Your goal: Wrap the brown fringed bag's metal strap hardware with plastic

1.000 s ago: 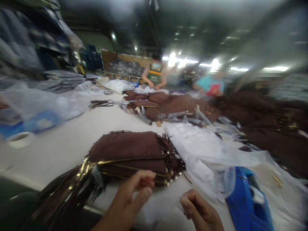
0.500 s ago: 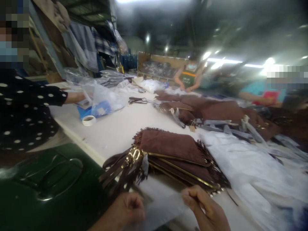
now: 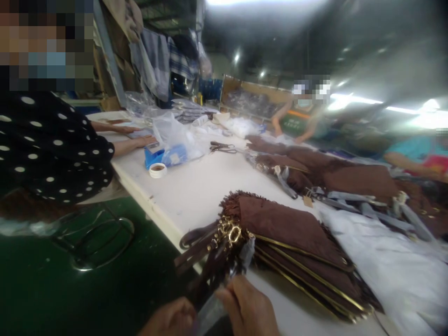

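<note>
At the bottom edge, my right hand [image 3: 249,305] pinches a translucent plastic sheet [image 3: 211,309]. My left hand [image 3: 171,318] is curled closed at the sheet's other side, partly cut off by the frame. Just beyond my hands lies a stack of brown fringed bags [image 3: 280,219] with gold edging. Gold clasps [image 3: 229,231], dark straps [image 3: 198,233] and tassels gather at the stack's left end, some hanging over the table edge. A grey wrapped piece [image 3: 248,252] sticks out just above my right hand.
White plastic bags [image 3: 381,252] lie at right, with more brown bags [image 3: 360,179] behind. A tape roll [image 3: 157,170] sits by a blue dispenser [image 3: 154,156]. At left, a co-worker in a dotted top [image 3: 52,144] leans on the table near a metal stool [image 3: 105,242]. Other people work farther back.
My view has swung left, so the table and bags appear farther right. My hands have come closer together, and the plastic sheet stretched between them now looks bunched. The co-worker's hands now lie flatter.
</note>
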`<state>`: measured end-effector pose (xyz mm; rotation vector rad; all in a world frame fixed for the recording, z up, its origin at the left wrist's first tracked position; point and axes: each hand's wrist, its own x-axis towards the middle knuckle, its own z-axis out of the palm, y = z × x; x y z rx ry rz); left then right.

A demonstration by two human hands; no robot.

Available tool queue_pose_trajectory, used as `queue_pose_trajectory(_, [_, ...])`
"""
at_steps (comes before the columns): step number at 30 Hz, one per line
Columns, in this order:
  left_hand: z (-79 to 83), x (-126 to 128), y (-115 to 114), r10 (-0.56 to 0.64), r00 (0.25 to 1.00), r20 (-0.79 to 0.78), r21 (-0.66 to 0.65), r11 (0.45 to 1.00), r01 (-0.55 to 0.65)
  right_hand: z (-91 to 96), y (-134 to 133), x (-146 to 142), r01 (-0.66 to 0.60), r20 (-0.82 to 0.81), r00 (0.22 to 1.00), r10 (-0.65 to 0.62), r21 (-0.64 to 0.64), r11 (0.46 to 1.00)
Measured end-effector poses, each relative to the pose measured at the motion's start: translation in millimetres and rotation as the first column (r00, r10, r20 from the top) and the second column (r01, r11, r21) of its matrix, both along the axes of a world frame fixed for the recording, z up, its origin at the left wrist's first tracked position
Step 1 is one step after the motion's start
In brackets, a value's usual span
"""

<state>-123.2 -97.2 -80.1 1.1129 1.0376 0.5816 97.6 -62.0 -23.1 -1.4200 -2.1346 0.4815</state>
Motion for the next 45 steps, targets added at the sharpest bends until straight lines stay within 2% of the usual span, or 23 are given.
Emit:
queue_pose_trajectory(3, [7.7, 12, 9, 0.153, 0.939, 0.308, -0.114, 0.986, -0.123, 2.7, 4, -19, -0.056, 0.036, 0.998, 0.058, -0.057, 0.997])
queue_pose_trajectory(6, [13.2, 24, 14, 0.245, 0.886, 0.395, -0.188, 0.965, -0.183, 8.0, 8, -29, -0.057, 0.035, 0.997, 0.063, -0.146, 0.988])
queue_pose_trajectory(9, [9.9, 24, 13, 0.294, 0.863, 0.411, -0.176, 0.954, -0.241, 9.0, 12, -30, -0.011, -0.049, 0.999, -0.002, -0.255, 0.967])
queue_pose_trajectory(14, [-1.2, 1, 9, 0.297, 0.930, 0.216, -0.024, 0.954, -0.299, 2.3, 19, -26, 0.164, -0.209, 0.941, -0.268, -0.413, 0.896])
queue_pose_trajectory(19, [-4.0, -23, 0, 0.311, 0.950, 0.030, 0.158, 0.937, -0.312, -3.5, 31, -38, 0.158, -0.123, 0.963, -0.241, -0.466, 0.870])
queue_pose_trajectory(22, [-2.7, -36, -6, 0.315, 0.942, -0.110, 0.332, 0.906, -0.264, -2.7, 36, -50, 0.147, -0.168, 0.950, -0.262, -0.500, 0.854])
queue_pose_trajectory(24, [-4.0, -44, -9, 0.307, 0.933, -0.188, 0.505, 0.845, -0.177, -2.6, 39, -57, 0.125, -0.252, 0.916, -0.312, -0.560, 0.819])
queue_pose_trajectory(27, [-13.1, -53, -11, 0.347, 0.903, -0.255, 0.749, 0.661, -0.042, -5.8, 43, -63, 0.104, -0.354, 0.848, -0.394, -0.618, 0.779])
queue_pose_trajectory(29, [-22.1, -56, -11, 0.393, 0.885, -0.249, 0.840, 0.542, -0.004, -9.4, 46, -66, 0.086, -0.406, 0.815, -0.413, -0.621, 0.779])
queue_pose_trajectory(30, [-26.1, -56, -11, 0.408, 0.880, -0.244, 0.862, 0.506, 0.004, -11.1, 48, -67, 0.074, -0.429, 0.801, -0.417, -0.620, 0.781])
queue_pose_trajectory(31, [-29.0, -56, -11, 0.412, 0.877, -0.247, 0.867, 0.497, 0.011, -12.4, 48, -67, 0.061, -0.452, 0.787, -0.420, -0.621, 0.781])
queue_pose_trajectory(32, [-30.5, -56, -12, 0.411, 0.874, -0.260, 0.858, 0.514, 0.013, -13.3, 48, -68, 0.048, -0.472, 0.773, -0.424, -0.623, 0.781])
queue_pose_trajectory(36, [-23.4, -57, -19, 0.463, 0.827, -0.321, 0.717, 0.689, -0.108, -13.1, 42, -68, -0.048, -0.572, 0.704, -0.422, -0.631, 0.774])
queue_pose_trajectory(38, [-17.4, -58, -24, 0.490, 0.810, -0.323, 0.667, 0.725, -0.172, -12.3, 37, -67, -0.131, -0.647, 0.630, -0.430, -0.634, 0.762])
queue_pose_trajectory(41, [-13.7, -58, -29, 0.501, 0.804, -0.319, 0.649, 0.734, -0.201, -11.9, 31, -69, -0.185, -0.693, 0.544, -0.473, -0.648, 0.739])
queue_pose_trajectory(45, [-16.7, -55, -31, 0.534, 0.790, -0.302, 0.700, 0.687, -0.197, -13.3, 26, -76, -0.216, -0.695, 0.504, -0.512, -0.676, 0.705])
